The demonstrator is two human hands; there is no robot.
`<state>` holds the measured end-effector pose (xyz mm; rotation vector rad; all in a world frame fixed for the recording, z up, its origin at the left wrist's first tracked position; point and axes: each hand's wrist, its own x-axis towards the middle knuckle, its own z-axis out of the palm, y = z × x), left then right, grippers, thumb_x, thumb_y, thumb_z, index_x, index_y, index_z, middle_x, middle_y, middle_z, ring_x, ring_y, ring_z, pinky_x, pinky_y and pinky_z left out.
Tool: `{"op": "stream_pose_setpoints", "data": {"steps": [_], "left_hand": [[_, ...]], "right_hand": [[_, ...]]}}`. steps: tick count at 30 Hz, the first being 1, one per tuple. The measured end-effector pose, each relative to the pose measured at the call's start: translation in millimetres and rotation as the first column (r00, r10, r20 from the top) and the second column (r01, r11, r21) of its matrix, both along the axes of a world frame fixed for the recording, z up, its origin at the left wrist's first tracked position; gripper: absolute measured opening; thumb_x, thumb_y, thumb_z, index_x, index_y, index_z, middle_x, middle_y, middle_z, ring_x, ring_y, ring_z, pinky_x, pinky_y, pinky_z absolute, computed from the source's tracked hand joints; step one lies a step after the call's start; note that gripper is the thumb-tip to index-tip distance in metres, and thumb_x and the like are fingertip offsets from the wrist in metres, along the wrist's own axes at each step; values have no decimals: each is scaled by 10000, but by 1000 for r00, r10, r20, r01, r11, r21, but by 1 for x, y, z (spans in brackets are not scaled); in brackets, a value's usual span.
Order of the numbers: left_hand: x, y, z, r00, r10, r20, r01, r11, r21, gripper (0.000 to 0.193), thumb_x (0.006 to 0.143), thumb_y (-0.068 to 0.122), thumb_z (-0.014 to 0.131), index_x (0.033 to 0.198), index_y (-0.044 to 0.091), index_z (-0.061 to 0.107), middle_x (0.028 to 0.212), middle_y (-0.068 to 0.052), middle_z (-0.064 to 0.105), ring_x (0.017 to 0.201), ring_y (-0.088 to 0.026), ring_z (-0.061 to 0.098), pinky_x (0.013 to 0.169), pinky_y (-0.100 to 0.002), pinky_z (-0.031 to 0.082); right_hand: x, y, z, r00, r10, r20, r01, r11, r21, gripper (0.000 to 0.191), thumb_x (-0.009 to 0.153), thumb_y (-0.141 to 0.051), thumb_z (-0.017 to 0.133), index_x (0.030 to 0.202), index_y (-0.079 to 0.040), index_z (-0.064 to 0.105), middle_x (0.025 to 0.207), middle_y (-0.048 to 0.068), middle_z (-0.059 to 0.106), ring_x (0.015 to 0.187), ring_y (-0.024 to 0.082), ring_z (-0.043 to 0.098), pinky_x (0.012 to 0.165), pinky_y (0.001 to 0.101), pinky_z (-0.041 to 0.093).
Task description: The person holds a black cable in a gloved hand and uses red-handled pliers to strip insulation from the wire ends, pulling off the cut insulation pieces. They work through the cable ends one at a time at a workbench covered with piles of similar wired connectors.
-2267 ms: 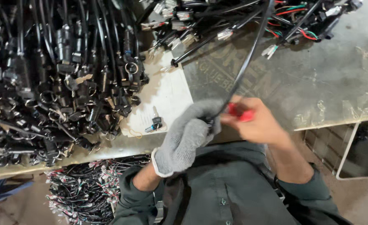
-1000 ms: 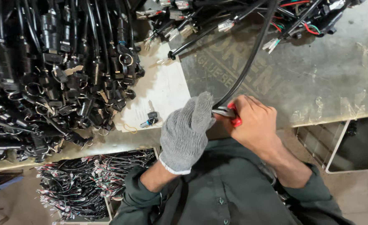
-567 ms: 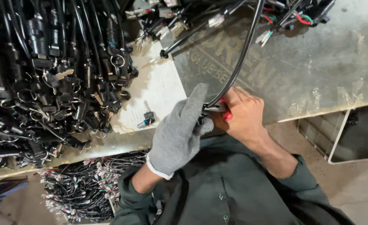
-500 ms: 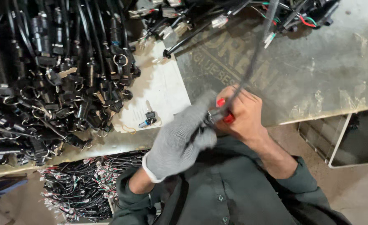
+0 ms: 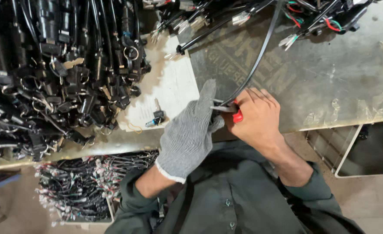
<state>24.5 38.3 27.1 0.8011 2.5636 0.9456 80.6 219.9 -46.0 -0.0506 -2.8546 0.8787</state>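
Where the two hands met at the table edge, the fingers of the left hand, in a grey knit glove, were closed around the near end of a black cable. The bare right hand was clamped on a red-handled tool, whose tip touched that same cable end. From the grip, the cable ran off toward one o'clock into a pile of wired parts. At nine o'clock of the hands a small key lay on a white sheet. At ten o'clock sat a large heap of black cables; in my judgement much stock remained, and this piece was unfinished.
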Motion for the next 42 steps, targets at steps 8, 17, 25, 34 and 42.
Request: {"op": "stream_pose_setpoints", "data": {"steps": [8,17,25,34,42], "left_hand": [[-18,-53,36,930,267,-254,-264,963,44,376,1002,251,659,1294,34,567,1080,-139,695,914,-270,725,737,-396,604],[-66,-83,37,751,441,-491,-431,891,141,860,980,297,815,1572,-13,273,1292,-186,677,803,-239,605,765,-372,542],[0,-4,-18,952,-125,279,-108,717,688,636,983,204,717,1552,83,461,1548,-144,528,1378,-261,561,1157,-400,463],[-16,26,-1,934,-149,-324,254,916,310,475,928,197,756,1371,119,601,1400,-111,613,1330,-357,569,1130,-468,433],[-4,42,-3,971,-233,-52,237,911,337,448,933,211,731,1359,120,629,1355,-113,644,1244,-347,608,1049,-449,476]], "right_hand": [[-11,17,-9,978,24,-207,5,991,137,806,759,-575,831,1266,9,606,1202,159,629,1121,366,557,917,496,406],[-71,145,7,805,-506,-310,544,838,44,355,1060,-348,776,1133,-22,659,959,140,705,909,324,663,864,462,486],[-39,175,33,740,-545,-394,464,838,-287,205,1197,-132,596,1102,40,652,805,82,579,686,125,534,644,277,405],[23,137,52,744,-557,-369,409,817,-408,225,1208,-140,589,1163,72,648,917,45,645,713,70,569,642,242,424],[-7,141,64,650,-639,-411,511,768,-386,204,1203,-149,589,1175,40,660,797,30,598,668,58,537,608,235,394]]}}
